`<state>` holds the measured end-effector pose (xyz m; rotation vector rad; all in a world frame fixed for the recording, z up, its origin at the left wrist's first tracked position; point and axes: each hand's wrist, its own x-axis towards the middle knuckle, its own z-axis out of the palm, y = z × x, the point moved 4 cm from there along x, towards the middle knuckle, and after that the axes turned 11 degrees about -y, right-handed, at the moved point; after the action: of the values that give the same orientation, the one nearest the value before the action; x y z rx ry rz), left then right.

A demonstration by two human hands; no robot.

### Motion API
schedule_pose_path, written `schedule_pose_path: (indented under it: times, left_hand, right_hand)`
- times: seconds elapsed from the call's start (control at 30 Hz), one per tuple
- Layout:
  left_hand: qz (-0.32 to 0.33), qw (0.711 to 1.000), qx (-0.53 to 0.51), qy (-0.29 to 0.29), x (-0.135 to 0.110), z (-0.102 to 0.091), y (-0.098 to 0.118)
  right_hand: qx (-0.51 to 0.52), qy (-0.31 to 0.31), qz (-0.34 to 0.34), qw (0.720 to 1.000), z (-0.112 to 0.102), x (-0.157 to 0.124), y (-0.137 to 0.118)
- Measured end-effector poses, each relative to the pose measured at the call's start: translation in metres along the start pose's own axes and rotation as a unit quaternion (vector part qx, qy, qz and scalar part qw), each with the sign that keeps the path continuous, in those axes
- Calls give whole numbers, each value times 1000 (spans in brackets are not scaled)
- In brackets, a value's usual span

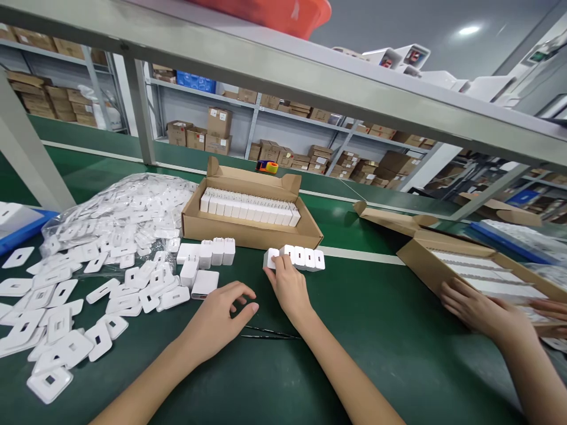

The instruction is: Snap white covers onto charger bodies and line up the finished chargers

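My right hand (290, 286) pinches a white USB charger (270, 258) at the left end of a short row of chargers (305, 258) standing on the green table. Their small dark ports face me. My left hand (224, 313) hovers over the table with fingers apart and curved, holding nothing. Just beyond it sits a loose group of white chargers (205, 283), some upright, one lying flat. Behind both hands is an open cardboard box (248, 236) with a long row of white chargers (248, 208) inside.
White plastic face plates (57, 324) lie scattered on the left, spilling from a clear bag (128, 206). At right, a co-worker's hands (482, 310) rest at another open box (425, 260). A metal shelf beam (283, 71) crosses overhead. A tape measure (267, 167) lies behind the box.
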<state>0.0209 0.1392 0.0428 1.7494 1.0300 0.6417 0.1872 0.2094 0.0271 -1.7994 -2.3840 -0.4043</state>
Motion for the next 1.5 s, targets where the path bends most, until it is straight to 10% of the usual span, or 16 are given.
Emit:
schedule_pose_path:
  times: [1.17, 1.3, 1.5]
  left_hand:
    - [7, 998, 47, -32, -1, 2, 7]
    - [50, 997, 56, 2, -2, 1, 9]
    - [108, 970, 59, 209, -9, -25, 7]
  right_hand:
    - [38, -62, 58, 996, -10, 10, 9]
    - [130, -91, -43, 986, -27, -3, -28]
    - [299, -163, -231, 911, -27, 0, -97]
